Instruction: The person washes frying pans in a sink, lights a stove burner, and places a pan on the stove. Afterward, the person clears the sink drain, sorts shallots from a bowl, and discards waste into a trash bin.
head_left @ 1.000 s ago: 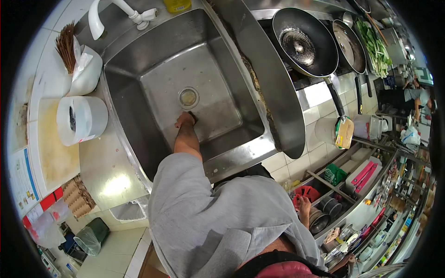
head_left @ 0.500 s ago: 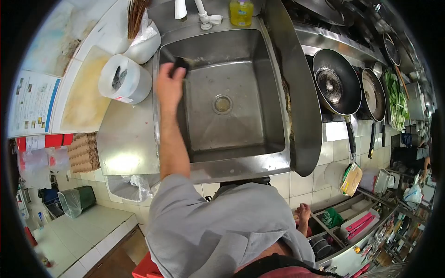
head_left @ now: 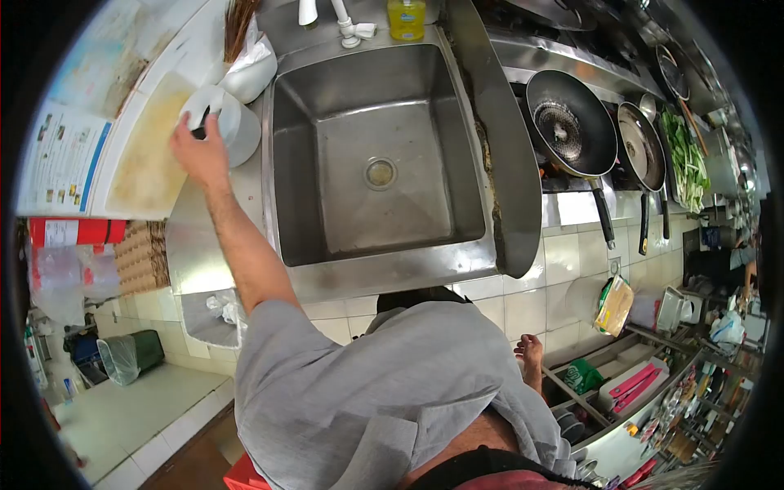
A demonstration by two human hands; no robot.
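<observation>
My left hand (head_left: 201, 155) is at the mouth of a white plastic tub (head_left: 238, 131) on the steel ledge left of the sink. Its thumb and fingers are closed around a black scouring pad (head_left: 200, 131), only partly visible between them. The deep steel sink (head_left: 384, 139) beside it shows a bare basin with a round drain (head_left: 380, 173). Down by my right side hangs my right hand (head_left: 529, 351), its fingers loosely curled and apart, with nothing seen in them.
A white faucet (head_left: 351, 31) and a yellow soap bottle (head_left: 407, 18) stand behind the sink. Right of the steel splash panel (head_left: 510, 163) are a black wok (head_left: 572, 122), a frying pan (head_left: 641, 147) and leafy greens (head_left: 684, 159). A lined bin (head_left: 211, 318) stands below the ledge.
My left hand has moved left from the sink's left wall to the tub, carrying the black scouring pad. My right hand stays by my side. The whole view has shifted slightly.
</observation>
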